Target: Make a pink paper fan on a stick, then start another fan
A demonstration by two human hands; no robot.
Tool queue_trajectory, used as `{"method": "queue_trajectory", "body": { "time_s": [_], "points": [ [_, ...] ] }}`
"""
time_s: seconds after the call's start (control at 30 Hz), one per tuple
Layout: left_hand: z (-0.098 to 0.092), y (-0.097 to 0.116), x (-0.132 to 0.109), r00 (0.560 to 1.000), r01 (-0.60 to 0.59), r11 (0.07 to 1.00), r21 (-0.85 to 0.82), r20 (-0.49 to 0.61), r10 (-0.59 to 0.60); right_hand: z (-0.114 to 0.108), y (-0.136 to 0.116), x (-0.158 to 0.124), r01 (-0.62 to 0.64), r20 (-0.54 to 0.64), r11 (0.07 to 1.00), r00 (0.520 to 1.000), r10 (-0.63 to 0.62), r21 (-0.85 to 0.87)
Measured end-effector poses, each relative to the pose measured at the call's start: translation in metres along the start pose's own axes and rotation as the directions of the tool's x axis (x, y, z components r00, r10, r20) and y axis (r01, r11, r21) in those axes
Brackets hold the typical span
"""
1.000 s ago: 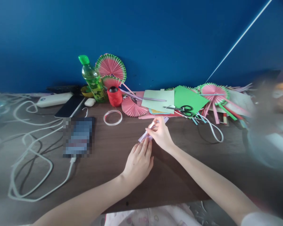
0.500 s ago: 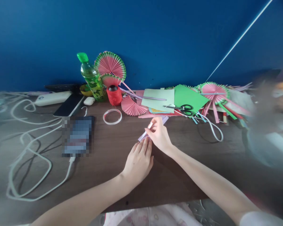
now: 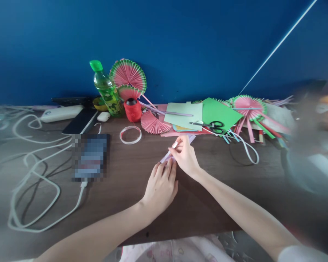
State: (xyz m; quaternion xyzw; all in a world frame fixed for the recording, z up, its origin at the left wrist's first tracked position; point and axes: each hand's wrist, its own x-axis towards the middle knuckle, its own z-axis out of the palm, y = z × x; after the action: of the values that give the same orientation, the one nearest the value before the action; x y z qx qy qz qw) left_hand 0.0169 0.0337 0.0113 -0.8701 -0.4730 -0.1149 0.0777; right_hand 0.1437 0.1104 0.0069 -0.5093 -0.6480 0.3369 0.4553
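A narrow lilac strip of paper (image 3: pixel 191 139) lies slantwise on the table in front of me. My left hand (image 3: pixel 161 185) rests flat with its fingers stretched out, the fingertips pressing on the near edge of the strip. Just above it, my right hand (image 3: pixel 185 156) is closed in a pinch over the strip. Between its thumb and fingers shows a small white piece (image 3: pixel 175 145), too small to tell its kind. The right hand hides the middle of the strip.
Behind my hands lie black scissors (image 3: pixel 215 126), pale green paper (image 3: pixel 180 111), bright green paper (image 3: pixel 220 114) and pink pleated fans (image 3: pixel 155 123). A tape roll (image 3: pixel 130 142), red thread spool (image 3: pixel 132 110) and green bottle (image 3: pixel 106 91) stand leftward. A phone (image 3: pixel 90 158) trails a white cable (image 3: pixel 79 203).
Almost nothing differs. Both hands stay on the lilac strip in nearly the same pose, with only a tiny shift of the right fingers.
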Motion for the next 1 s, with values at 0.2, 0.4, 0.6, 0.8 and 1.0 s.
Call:
{"method": "queue_trajectory", "body": {
  "time_s": [0.2,0.4,0.6,0.8,1.0],
  "points": [
    [-0.0019,0.0005,-0.0006,1.000,0.014,1.000,0.005,0.009,-0.014,-0.0009,-0.0016,0.0005,0.003,0.004,1.000,1.000,-0.003,0.002],
    [-0.0012,0.0006,-0.0018,1.000,0.019,1.000,0.016,0.012,-0.019,-0.0003,-0.0022,0.0001,0.004,0.007,1.000,1.000,-0.004,-0.020],
    [-0.0008,0.0007,-0.0016,1.000,0.016,1.000,0.019,0.014,-0.016,0.0005,-0.0006,-0.0004,0.019,0.021,0.999,1.000,-0.019,-0.041],
    [-0.0010,0.0014,-0.0013,0.999,0.031,0.999,0.015,0.032,-0.031,0.0019,-0.0027,-0.0029,0.069,0.038,0.982,0.997,-0.063,-0.177],
    [-0.0013,0.0011,-0.0012,0.999,0.029,1.000,0.008,0.039,-0.029,-0.0001,0.0019,-0.0010,0.097,-0.016,0.960,0.994,-0.105,-0.262]
  ]
}}
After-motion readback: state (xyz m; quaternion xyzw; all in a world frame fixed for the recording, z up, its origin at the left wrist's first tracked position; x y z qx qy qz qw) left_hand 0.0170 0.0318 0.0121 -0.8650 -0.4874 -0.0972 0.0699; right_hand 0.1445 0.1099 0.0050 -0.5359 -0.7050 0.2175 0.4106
